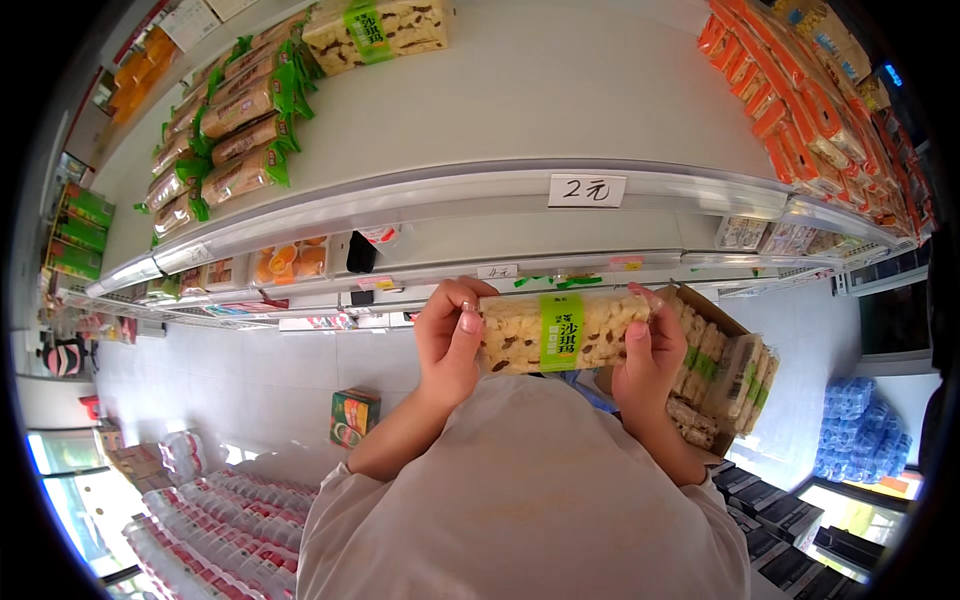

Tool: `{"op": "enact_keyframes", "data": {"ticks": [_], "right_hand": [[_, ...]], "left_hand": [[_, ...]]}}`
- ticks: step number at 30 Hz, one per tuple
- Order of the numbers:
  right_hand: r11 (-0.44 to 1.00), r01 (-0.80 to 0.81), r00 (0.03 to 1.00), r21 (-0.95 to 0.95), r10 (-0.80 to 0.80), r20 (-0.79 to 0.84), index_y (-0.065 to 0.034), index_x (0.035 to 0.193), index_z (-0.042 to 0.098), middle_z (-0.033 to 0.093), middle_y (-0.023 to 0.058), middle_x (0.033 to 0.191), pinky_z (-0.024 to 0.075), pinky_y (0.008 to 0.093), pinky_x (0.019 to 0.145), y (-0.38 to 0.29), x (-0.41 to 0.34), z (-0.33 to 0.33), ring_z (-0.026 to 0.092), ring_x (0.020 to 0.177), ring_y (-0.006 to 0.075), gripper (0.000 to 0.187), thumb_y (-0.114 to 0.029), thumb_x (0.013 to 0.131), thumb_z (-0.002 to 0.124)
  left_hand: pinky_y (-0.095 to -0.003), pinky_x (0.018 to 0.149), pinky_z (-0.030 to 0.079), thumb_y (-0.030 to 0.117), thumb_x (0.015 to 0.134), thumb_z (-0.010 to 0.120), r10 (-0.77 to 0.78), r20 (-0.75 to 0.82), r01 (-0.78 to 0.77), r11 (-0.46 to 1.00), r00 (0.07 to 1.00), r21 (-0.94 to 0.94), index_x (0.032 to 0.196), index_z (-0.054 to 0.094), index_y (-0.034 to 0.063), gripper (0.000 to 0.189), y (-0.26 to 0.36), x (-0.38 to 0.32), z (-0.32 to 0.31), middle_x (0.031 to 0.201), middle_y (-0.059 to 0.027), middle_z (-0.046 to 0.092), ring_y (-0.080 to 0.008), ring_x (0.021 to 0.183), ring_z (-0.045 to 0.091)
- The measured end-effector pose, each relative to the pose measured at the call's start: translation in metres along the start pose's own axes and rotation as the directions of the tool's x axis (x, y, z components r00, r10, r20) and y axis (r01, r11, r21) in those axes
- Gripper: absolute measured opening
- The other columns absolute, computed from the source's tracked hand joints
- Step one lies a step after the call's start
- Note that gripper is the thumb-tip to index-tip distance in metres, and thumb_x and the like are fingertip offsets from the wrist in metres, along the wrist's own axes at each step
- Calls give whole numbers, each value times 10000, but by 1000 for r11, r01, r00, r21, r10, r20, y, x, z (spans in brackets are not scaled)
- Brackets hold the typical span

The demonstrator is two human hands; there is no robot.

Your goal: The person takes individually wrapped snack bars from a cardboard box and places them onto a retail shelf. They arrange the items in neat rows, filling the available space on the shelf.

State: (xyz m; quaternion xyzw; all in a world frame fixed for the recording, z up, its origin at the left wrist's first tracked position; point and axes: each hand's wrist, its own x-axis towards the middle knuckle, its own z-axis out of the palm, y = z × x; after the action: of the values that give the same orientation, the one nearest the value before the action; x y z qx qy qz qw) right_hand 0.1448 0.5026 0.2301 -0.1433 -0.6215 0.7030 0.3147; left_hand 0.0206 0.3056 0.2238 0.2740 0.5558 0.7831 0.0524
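Note:
A clear packet of sachima with a green printed band (pixel 517 337) is held level in front of my chest. My left hand (pixel 452 337) grips its left end, thumb on the face. At its right end my right hand (pixel 651 356) pinches the clear wrapper. A similar packet (pixel 412 31) lies on the white shelf (pixel 510 97), beside stacked green-ended snack packs (pixel 240 112). Just right of my right hand stands an open cardboard box (pixel 720 319) with several packets of the same kind (pixel 742 375) inside.
Orange-wrapped packs (pixel 802 97) are piled at the shelf's right. A handwritten price card (pixel 587 190) hangs on the shelf's front edge, above lower shelves with packaged food (pixel 291 260). Shrink-wrapped bottles (pixel 225 517), a green box (pixel 354 418) and blue bottle packs (pixel 862 427) stand lower down.

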Motion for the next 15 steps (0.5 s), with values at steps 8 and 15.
{"op": "enact_keyframes", "data": {"ticks": [8, 15], "right_hand": [[993, -7, 1000, 120, 8, -8, -13, 1101, 571, 565, -29, 861, 363, 204, 633, 3, 11, 48, 458, 726, 30, 309, -315, 1065, 625], [916, 235, 966, -325, -184, 180, -34, 936, 563, 594, 15, 723, 381, 225, 551, -1, 15, 65, 477, 596, 64, 227, -207, 1084, 566]], "left_hand": [[-287, 825, 399, 179, 1090, 487, 30, -224, -55, 992, 974, -109, 897, 486, 44, 235, 12, 1, -30, 966, -82, 554, -137, 859, 476], [-277, 742, 362, 173, 1103, 476, 88, -293, -71, 995, 952, 67, 865, 459, 54, 266, 34, -1, -61, 861, -44, 512, -119, 792, 427]]}}
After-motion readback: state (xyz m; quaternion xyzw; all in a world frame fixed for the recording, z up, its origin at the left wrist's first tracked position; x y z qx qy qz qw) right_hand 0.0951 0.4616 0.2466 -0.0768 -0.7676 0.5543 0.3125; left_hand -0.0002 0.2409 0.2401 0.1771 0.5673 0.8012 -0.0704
